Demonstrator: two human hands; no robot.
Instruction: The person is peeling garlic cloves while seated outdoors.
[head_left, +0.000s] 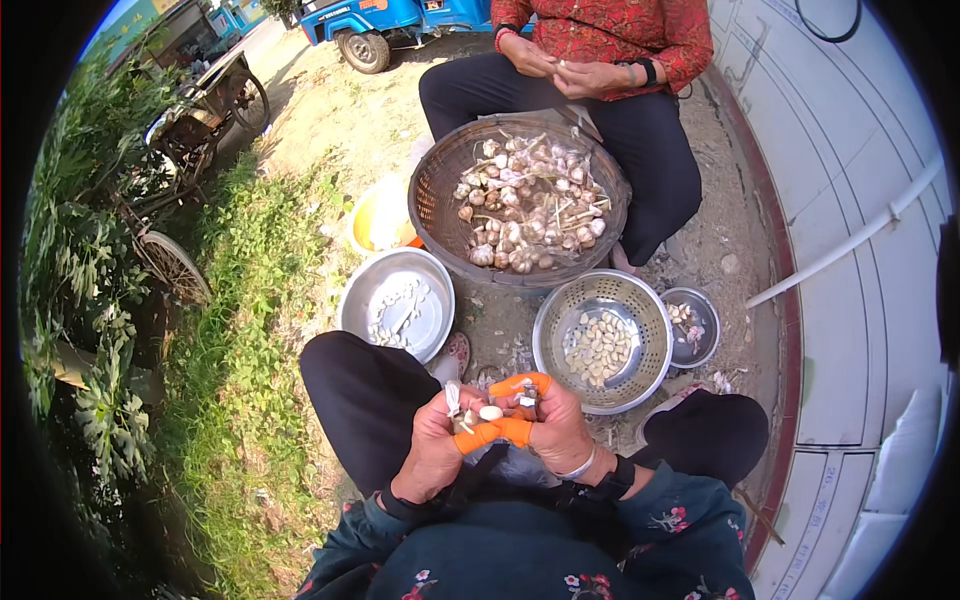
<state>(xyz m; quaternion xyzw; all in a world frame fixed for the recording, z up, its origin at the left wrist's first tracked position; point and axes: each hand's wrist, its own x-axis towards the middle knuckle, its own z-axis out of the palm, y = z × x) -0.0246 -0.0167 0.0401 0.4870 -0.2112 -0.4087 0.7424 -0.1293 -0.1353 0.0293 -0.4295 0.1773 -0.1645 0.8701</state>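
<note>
My left hand (436, 442) and my right hand (561, 427) meet above my lap, with orange covers on some fingers. Between the fingertips shows a white peeled garlic clove (490, 413), beside a partly unpeeled garlic piece (466, 421) at my left fingers. A small metal piece bound with white strip (528, 396) sits on my right thumb. Ahead, a perforated metal colander (550, 352) holds many peeled cloves (598, 349). At the left, a metal basin (352, 300) holds cloves and a knife-like object. A big woven basket (435, 202) is heaped with garlic bulbs (517, 202).
Another person (600, 37) in a red patterned top sits beyond the basket, fingers together at a small pale piece. A small metal bowl (715, 330) with garlic scraps stands right of the colander. An orange basin (364, 217) stands left. A white wall panel (832, 360) runs along the right.
</note>
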